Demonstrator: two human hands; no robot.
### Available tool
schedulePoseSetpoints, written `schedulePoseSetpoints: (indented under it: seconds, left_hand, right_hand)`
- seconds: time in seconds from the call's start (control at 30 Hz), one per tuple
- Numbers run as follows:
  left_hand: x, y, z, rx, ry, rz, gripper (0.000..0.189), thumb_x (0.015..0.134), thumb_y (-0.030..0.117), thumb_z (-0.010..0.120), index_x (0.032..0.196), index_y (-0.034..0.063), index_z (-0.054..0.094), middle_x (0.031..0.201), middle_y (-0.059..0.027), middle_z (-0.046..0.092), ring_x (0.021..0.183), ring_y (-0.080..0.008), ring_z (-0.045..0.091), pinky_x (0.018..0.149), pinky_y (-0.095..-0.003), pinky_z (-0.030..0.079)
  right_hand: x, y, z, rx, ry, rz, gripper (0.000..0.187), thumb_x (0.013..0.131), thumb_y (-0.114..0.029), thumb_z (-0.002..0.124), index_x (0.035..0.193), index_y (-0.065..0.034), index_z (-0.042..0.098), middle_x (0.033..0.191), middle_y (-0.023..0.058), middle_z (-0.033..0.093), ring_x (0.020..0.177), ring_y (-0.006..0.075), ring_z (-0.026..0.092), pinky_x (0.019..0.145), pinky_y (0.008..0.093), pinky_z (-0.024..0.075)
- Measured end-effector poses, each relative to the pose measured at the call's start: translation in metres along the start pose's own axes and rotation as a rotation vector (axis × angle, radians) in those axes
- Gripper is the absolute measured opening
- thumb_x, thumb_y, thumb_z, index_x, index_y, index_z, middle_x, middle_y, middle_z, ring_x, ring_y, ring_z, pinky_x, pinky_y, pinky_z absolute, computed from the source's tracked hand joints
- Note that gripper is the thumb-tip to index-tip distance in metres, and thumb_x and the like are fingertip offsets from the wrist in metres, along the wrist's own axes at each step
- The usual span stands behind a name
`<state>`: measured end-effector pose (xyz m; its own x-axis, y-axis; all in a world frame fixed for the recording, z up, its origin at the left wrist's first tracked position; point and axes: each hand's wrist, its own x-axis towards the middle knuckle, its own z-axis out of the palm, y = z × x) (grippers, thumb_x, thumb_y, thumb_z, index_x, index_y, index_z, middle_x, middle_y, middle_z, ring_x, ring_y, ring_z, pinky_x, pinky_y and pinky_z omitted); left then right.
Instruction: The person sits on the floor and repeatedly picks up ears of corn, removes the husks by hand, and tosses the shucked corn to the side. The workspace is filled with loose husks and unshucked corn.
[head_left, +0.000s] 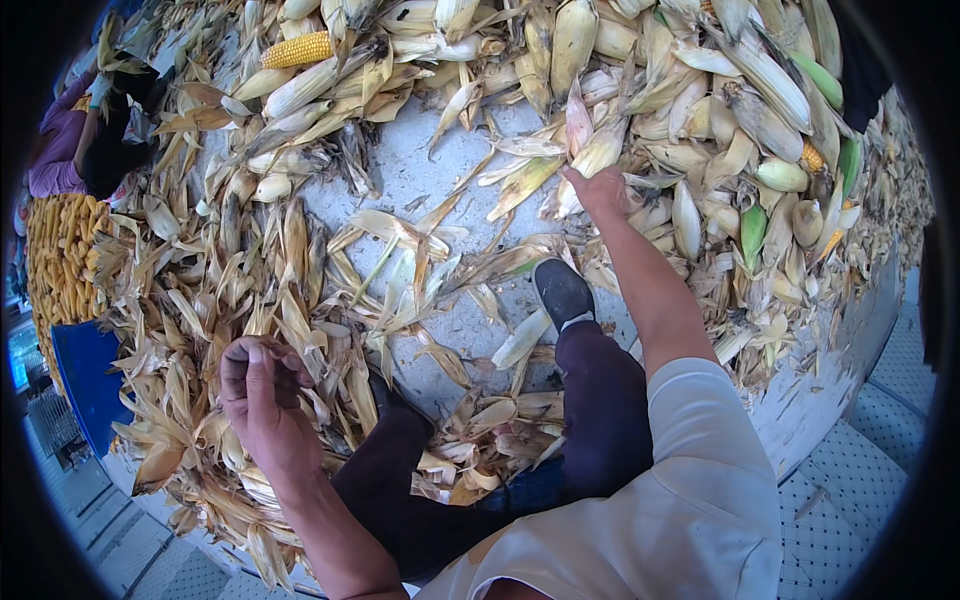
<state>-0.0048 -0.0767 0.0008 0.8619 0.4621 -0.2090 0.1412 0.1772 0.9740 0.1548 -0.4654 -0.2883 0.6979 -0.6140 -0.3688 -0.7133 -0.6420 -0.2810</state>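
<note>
My right hand (598, 190) reaches out to the edge of the heap of unhusked corn, with its fingers at the lower end of a husked-over corn ear (602, 147); whether it grips the ear is hard to tell. My left hand (264, 375) is raised over loose dry corn husks (296, 277), thumb against its curled fingers, and no ear shows in it. A bare yellow corn cob (296, 50) lies on husks at the upper left. Torn husks (405, 247) are scattered on the concrete floor between the hands.
A co-worker in a purple top (64, 146) bends at the far left, beside a large pile of bare yellow cobs (64, 255). A blue panel (94, 379) stands at the left. My shoe (564, 291) is on the concrete near the corn heap. Patterned tiles (847, 472) border the lower right.
</note>
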Motion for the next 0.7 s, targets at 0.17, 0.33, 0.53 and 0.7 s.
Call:
schedulePoseSetpoints:
  seconds: [0.17,0.33,0.53,0.7]
  left_hand:
    - [-0.007,-0.001,0.006,0.194,-0.106,-0.045,0.011,0.098,0.015,0.06,0.102,0.0046,0.058,0.09,-0.0031,0.061,0.078,-0.0101,0.058,0.065,-0.0244,0.046]
    - [-0.014,-0.01,0.012,0.418,-0.209,-0.027,0.042,0.095,0.023,0.065,0.127,-0.0014,0.053,0.116,-0.0138,0.061,0.105,-0.02,0.059,0.087,-0.0331,0.05]
    - [-0.021,-0.011,0.012,0.088,-0.298,-0.123,0.075,0.093,0.038,0.069,0.143,-0.0071,0.036,0.137,-0.025,0.051,0.122,-0.0296,0.055,0.099,-0.0393,0.049]
    - [-0.03,0.009,-0.011,-0.23,-0.377,-0.175,0.057,0.092,0.032,0.072,0.132,-0.0018,0.051,0.113,-0.0117,0.065,0.1,-0.0175,0.063,0.087,-0.0319,0.052]
  right_hand:
    - [-0.01,0.001,0.001,0.215,-0.23,-0.066,0.09,0.068,-0.048,0.086,0.124,0.0125,0.051,0.12,0.0285,0.063,0.109,0.035,0.065,0.092,0.0424,0.051]
    - [-0.121,-0.041,-0.054,0.538,-0.896,-0.438,0.055,0.079,-0.021,0.079,0.124,0.0034,0.06,0.111,0.0174,0.07,0.096,0.0233,0.069,0.083,0.0349,0.0545]
    - [-0.275,-0.128,-0.149,0.567,-1.111,-1.093,0.073,0.085,-0.035,0.077,0.139,0.0027,0.047,0.125,0.015,0.063,0.113,0.0208,0.06,0.096,0.0334,0.049]
    - [-0.329,-0.173,-0.183,0.421,-0.654,-1.173,0.056,0.096,-0.047,0.059,0.12,0.0036,0.063,0.105,0.0169,0.07,0.095,0.0203,0.065,0.086,0.0333,0.05]
